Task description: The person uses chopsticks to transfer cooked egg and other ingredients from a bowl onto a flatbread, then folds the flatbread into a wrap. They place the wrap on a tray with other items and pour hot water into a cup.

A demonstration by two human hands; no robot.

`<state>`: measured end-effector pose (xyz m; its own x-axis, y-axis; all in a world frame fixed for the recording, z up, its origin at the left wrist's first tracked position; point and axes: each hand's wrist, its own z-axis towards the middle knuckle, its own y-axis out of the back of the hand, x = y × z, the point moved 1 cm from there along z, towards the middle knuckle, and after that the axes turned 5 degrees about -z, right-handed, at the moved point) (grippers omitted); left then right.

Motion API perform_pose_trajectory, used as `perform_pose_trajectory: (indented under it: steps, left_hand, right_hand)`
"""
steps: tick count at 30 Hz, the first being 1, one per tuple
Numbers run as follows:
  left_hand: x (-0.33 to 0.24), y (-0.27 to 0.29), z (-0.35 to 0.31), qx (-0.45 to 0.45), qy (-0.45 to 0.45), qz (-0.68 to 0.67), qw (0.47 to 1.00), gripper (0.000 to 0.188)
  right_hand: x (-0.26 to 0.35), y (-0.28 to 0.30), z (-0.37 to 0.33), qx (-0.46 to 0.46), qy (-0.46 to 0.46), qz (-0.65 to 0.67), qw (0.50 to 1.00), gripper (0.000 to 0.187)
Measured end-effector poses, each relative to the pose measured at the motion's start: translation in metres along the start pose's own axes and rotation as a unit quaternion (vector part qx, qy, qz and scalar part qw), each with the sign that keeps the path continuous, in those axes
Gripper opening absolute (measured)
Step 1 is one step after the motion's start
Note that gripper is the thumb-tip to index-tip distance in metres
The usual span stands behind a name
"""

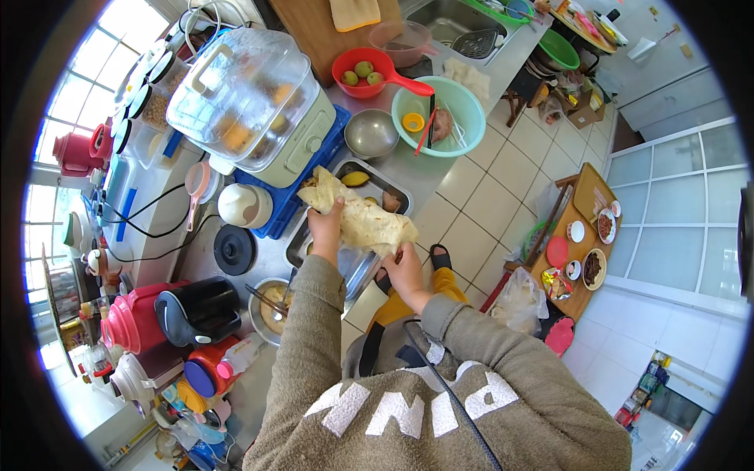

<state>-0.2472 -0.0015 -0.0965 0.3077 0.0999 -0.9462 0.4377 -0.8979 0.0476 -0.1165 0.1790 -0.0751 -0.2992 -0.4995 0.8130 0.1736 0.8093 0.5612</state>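
A pale, rolled flatbread wrap (363, 216) hangs over the metal trays, stretched between my two hands. My left hand (325, 229) grips its lower edge near the far left end, thumb on top. At the near right end, my right hand (405, 271) pinches the wrap with bent fingers. The wrap's far end looks loosely folded, with some brownish filling showing there. Beneath it is a steel tray (399, 188) with a yellow piece of food (355, 179) and a pinkish piece (390, 202). A second tray (363, 276) lies partly hidden under the wrap and my left arm.
A clear-lidded steamer (243, 106) stands on a blue tray (271, 224). Nearby are a metal bowl (372, 133), a mint basin (471, 118) and a red colander (353, 61) of green fruit. Left of my arm sit a pot (258, 308) with chopsticks, a black lid (235, 250) and a black kettle (200, 310).
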Motion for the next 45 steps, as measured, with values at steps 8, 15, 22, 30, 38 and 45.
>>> perform_pose_trajectory:
  steps: [8,15,22,30,38,45]
  left_hand:
    - [-0.002,0.001,0.001,-0.023,0.003,0.008,1.000,0.060]
    - [-0.016,-0.004,-0.009,-0.029,0.007,0.010,1.000,0.055]
    - [-0.016,-0.003,-0.007,-0.023,-0.002,0.030,0.999,0.058]
    - [-0.010,-0.002,-0.008,0.015,-0.024,0.022,0.999,0.057]
    - [-0.008,0.001,-0.007,0.024,-0.029,-0.005,0.999,0.048]
    - [-0.010,0.001,-0.006,0.010,-0.020,0.034,0.999,0.047]
  right_hand:
    - [-0.031,0.008,0.006,0.081,-0.153,0.356,0.918,0.011]
    - [-0.020,0.011,0.004,0.129,-0.279,0.549,0.778,0.020]
    - [-0.007,0.003,0.013,0.143,-0.272,0.411,0.858,0.025]
    - [-0.032,0.026,0.007,0.131,-0.166,0.386,0.898,0.017]
    - [-0.064,0.036,0.016,0.077,-0.236,0.381,0.891,0.030]
    - [-0.041,0.030,0.074,0.070,-0.033,0.222,0.972,0.044]
